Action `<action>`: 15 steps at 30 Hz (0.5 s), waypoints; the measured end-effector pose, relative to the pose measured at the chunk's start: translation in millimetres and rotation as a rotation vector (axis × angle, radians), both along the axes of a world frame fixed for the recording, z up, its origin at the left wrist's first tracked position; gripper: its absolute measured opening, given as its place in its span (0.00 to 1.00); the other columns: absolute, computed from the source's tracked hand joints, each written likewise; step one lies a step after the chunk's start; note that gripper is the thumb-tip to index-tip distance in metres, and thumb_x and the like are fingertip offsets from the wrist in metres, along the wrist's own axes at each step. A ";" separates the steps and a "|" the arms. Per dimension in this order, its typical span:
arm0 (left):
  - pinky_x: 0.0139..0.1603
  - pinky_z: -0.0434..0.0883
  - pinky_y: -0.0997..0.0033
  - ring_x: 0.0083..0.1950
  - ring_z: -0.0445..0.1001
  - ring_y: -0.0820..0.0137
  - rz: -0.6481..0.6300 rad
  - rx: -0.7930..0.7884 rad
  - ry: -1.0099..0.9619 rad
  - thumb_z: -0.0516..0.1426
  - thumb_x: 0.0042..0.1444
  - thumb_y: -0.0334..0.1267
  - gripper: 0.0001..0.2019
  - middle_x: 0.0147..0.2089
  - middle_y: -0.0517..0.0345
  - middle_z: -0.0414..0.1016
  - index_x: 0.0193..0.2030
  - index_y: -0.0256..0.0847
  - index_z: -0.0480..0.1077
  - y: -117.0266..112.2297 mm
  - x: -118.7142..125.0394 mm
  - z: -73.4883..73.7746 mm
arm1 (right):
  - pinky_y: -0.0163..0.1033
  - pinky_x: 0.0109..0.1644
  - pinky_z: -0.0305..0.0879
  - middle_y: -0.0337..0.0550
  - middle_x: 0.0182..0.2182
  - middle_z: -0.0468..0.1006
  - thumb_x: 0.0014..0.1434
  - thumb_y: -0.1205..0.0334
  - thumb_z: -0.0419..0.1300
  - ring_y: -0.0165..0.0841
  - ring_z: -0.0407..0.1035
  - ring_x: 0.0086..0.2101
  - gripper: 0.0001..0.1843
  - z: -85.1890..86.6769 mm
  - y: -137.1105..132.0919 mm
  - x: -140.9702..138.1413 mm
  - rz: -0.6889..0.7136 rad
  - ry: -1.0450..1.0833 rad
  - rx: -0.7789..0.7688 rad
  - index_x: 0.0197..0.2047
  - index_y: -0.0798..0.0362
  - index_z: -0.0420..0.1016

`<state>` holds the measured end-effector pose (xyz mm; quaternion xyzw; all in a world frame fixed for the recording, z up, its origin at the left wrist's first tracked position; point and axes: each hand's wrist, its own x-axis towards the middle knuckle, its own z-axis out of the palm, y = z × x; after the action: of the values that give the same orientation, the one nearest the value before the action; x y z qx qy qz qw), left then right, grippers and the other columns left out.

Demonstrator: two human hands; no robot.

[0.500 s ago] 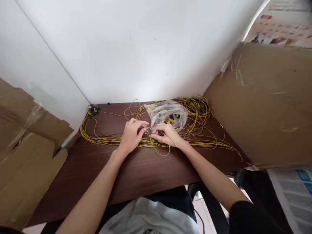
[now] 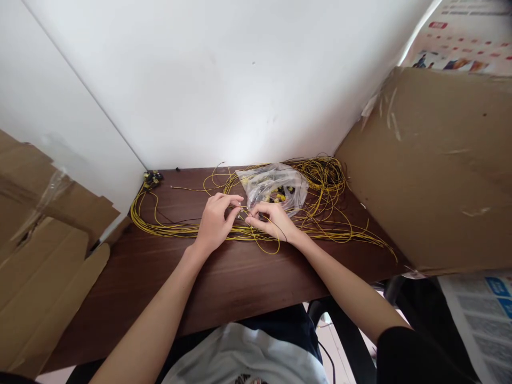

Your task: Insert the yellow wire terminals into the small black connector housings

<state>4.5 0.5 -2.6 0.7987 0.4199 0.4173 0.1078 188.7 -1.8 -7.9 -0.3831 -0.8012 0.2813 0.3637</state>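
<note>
My left hand (image 2: 217,220) is closed, thumb and forefinger pinching a small pale piece too tiny to make out. Facing it, my right hand (image 2: 274,220) pinches thin wire near its fingertips. From between the hands a loop of yellow wire (image 2: 267,253) hangs towards me, and a dark wire curves over the right hand. Beneath both hands runs a long bundle of yellow and black wires (image 2: 168,230). Just behind the right hand lies a clear plastic bag (image 2: 260,184) with small yellow and black parts (image 2: 280,195) inside.
Tangled wires (image 2: 324,176) are heaped at the back right of the brown table (image 2: 224,282). Small black and yellow connectors (image 2: 152,180) sit at the bundle's left end. Cardboard sheets (image 2: 436,170) stand right and left, and a white wall (image 2: 240,96) closes off the back.
The fingers of my right hand have shifted slightly towards the left hand. My left hand keeps its pinch almost in place; wires and bag look unchanged.
</note>
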 end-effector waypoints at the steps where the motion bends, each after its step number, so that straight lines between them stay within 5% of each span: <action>1: 0.48 0.63 0.63 0.43 0.69 0.67 0.002 0.000 -0.003 0.54 0.56 0.30 0.08 0.36 0.57 0.75 0.43 0.39 0.69 0.3 -0.4 -0.2 | 0.34 0.35 0.59 0.39 0.25 0.72 0.55 0.58 0.58 0.28 0.65 0.28 0.11 0.4 0.4 0.9 -0.008 0.023 -0.015 0.27 0.56 0.71; 15: 0.46 0.65 0.63 0.42 0.68 0.67 -0.033 0.012 0.004 0.53 0.58 0.30 0.06 0.36 0.56 0.75 0.40 0.39 0.71 2.3 -2.7 -2.5 | 0.34 0.34 0.59 0.40 0.25 0.74 0.55 0.54 0.59 0.28 0.65 0.28 0.13 8.1 1.5 5.2 -0.012 0.210 -0.143 0.29 0.57 0.74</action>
<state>1.8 2.8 -5.2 0.8070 0.4043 0.4164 0.1089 193.9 -0.2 0.2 -0.3812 -0.7344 0.3742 0.4188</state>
